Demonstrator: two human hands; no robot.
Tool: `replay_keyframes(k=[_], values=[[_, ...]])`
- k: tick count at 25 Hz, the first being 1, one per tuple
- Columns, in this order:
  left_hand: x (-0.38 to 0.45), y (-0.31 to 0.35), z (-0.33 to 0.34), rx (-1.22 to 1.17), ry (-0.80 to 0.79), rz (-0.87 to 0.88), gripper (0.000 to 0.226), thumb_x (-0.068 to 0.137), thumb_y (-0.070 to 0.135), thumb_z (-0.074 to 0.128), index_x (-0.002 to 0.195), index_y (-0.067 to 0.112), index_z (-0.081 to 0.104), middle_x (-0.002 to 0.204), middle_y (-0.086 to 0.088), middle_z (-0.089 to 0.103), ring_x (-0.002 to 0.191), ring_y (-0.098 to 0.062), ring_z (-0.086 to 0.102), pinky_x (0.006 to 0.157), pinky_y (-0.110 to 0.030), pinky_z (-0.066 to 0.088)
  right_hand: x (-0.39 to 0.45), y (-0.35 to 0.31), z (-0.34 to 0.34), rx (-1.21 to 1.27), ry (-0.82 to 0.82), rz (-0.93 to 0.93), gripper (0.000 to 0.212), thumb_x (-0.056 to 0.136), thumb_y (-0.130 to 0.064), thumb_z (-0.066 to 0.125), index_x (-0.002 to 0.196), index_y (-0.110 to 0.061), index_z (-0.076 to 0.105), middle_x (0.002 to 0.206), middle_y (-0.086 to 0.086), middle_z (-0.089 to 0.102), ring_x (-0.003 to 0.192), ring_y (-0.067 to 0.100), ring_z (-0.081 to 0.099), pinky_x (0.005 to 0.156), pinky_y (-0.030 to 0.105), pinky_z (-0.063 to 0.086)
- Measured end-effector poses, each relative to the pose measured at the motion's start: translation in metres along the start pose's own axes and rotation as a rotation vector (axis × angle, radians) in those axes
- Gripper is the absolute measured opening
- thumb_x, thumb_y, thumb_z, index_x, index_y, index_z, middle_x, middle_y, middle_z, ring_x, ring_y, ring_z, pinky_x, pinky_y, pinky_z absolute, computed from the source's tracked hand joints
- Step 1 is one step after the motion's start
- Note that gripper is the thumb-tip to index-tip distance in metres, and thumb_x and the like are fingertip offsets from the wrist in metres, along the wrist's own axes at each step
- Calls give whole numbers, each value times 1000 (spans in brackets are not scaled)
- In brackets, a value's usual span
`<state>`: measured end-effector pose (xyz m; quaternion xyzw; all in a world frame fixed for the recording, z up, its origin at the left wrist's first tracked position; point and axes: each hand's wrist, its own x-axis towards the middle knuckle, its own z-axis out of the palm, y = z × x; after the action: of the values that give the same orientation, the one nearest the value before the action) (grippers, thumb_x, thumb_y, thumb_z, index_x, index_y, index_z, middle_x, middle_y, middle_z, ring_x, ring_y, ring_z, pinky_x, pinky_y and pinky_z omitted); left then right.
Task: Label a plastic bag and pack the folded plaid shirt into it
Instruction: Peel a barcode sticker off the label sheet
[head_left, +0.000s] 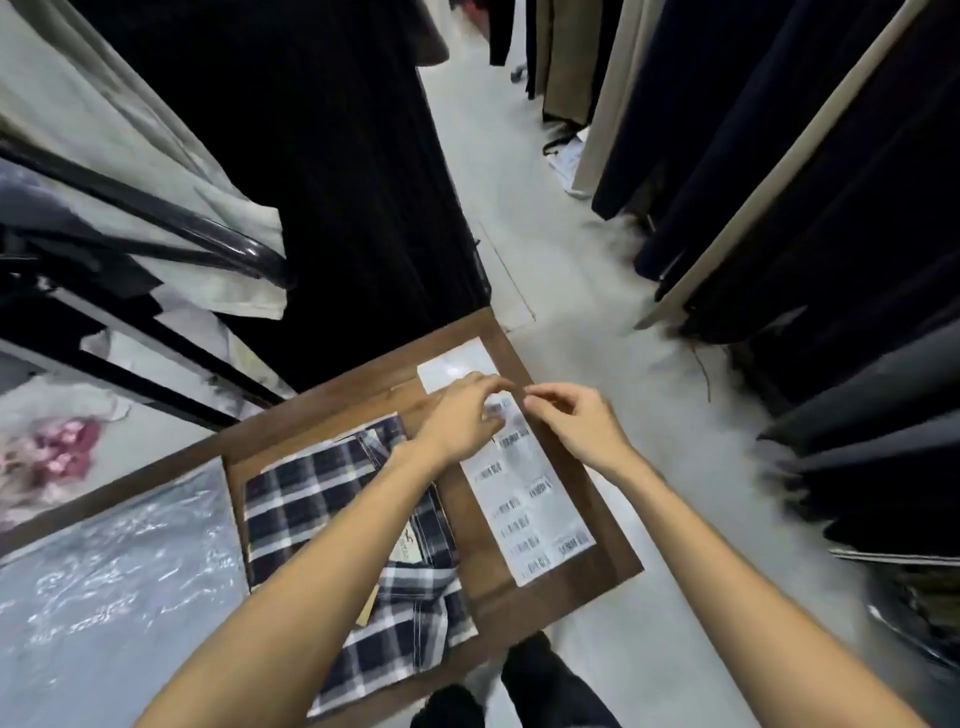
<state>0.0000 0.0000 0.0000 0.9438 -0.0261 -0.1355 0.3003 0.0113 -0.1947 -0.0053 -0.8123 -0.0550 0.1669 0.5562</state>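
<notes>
A folded navy-and-white plaid shirt (332, 525) lies on a small brown wooden table (597, 545), partly under my left forearm. To its right a long white sheet of barcode labels (524, 509) lies on the table. Both hands meet over the sheet's far end. My left hand (460, 415) pinches a small label (498, 405) at the sheet, and my right hand (576, 421) has its fingertips pinched together right beside it. A stack of clear plastic bags (114, 587) lies to the left of the table.
Dark garments hang on a rack (831, 234) at the right and black fabric (311, 156) hangs ahead. A black metal rail (156, 218) with pale clothes is at the left. Grey floor (597, 322) runs between them. My dark trouser legs (545, 691) show below the table.
</notes>
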Motion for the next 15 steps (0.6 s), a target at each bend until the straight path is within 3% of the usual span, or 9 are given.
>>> replay_keyframes(k=[2,6,10,15], values=[[10,-7,7,68,-98,-15,47,87,17,70,132,29,62,132,-4,60,124,-24,53,106,-45,42,8,11,1,-192,-28,0,14,91,-26,73,103,-28,80,94,-18,73,85,-7,66,80,10,46],[12,-17,20,142,-162,-29,46,88,27,72,132,36,61,132,2,53,126,-22,46,105,-51,40,12,35,10,-487,-120,-55,26,90,-25,71,115,-23,78,100,4,66,89,17,66,87,24,48],[13,-18,17,284,-236,32,59,86,38,75,140,43,54,138,2,43,128,-20,39,92,-36,32,11,37,15,-597,-114,-119,23,92,-26,72,113,-19,79,100,4,59,98,24,61,89,34,51],[11,-20,14,347,-260,64,71,82,44,78,145,47,47,140,2,40,130,-20,36,94,-37,31,11,37,18,-584,-90,-106,18,90,-24,75,106,-18,81,96,-3,55,96,20,62,86,27,48]])
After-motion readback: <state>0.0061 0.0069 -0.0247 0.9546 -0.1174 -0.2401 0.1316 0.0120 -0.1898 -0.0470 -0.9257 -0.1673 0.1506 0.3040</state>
